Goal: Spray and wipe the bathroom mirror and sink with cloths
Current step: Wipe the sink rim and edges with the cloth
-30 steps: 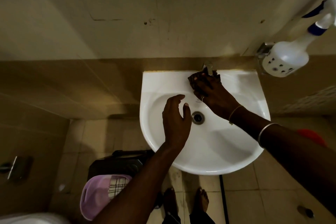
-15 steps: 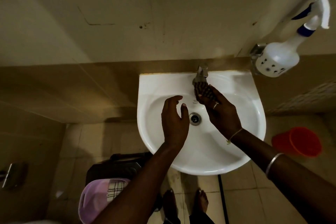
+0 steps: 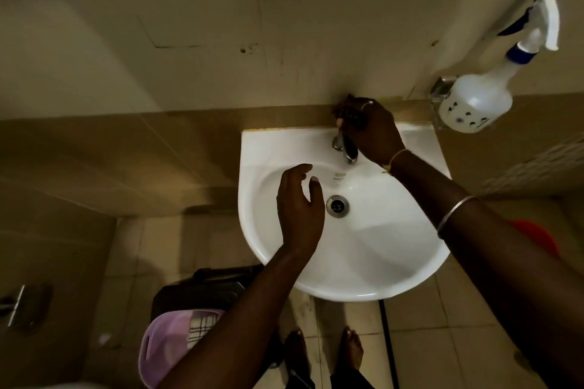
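White ceramic sink (image 3: pixel 379 249) sits mid-frame against the far tiled wall. Your R hand (image 3: pixel 374 131) is at the sink's far edge, right above the tap (image 3: pixel 347 151), fingers clenched round a dark cloth (image 3: pixel 351 114) w/ a faint check pattern. The cloth is bunched btwn the hand and the wall, at the tap's top end; can't tell whether it touches the wall or only the tap head. The spout pokes out from under the hand toward the near side, over the basin.

Your L hand (image 3: pixel 298 211) hovers over the basin's left half, just left of the drain (image 3: pixel 337 205). Its fingers are released, loosely curved, holding nothing; can't tell if it touches the porcelain.

A thin bangle (image 3: pixel 455 211) is on your R forearm.

Spray bottle (image 3: pixel 477 101), white w/ blue collar & trigger, leans in a metal wall holder (image 3: pixel 441 93) far right, well apart from both hands.

On the floor near left there's a lilac basket (image 3: pixel 166 344) w/ checked fabric inside, partly behind your L arm, and a dark bag (image 3: pixel 202 290) just beyond it. A red bucket (image 3: pixel 537 234) is on the right, mostly hidden by your R arm. Your bare feet (image 3: pixel 350 344) are on the tiles below the sink's near rim.
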Demonstrator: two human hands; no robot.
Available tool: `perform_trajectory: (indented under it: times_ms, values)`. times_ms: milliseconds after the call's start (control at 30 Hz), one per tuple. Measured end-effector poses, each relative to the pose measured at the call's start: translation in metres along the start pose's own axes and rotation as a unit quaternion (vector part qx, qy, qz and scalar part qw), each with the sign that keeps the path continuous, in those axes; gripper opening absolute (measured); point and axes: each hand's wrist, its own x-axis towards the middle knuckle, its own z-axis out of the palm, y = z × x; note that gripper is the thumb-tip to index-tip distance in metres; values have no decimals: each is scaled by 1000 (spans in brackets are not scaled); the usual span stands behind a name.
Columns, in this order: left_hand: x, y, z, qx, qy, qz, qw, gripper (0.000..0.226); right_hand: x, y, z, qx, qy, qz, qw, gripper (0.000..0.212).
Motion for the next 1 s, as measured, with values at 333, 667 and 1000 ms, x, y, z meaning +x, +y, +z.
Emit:
perform_trajectory:
  times_ms: [333, 667, 1000]
  values:
    - [-7, -2, 2, -4, -3, -21, 1000, 22, -33, 42, 32, 579, -18, 295, 760, 44]
    - [-8, -10, -3, 15, -21, -32, 999, 23, -87, 57, 62, 677, 2, 303, 671, 60]
    - [8, 8, 0, -144, -189, -199, 951, 32, -110, 3, 105, 590, 76, 284, 752, 43]
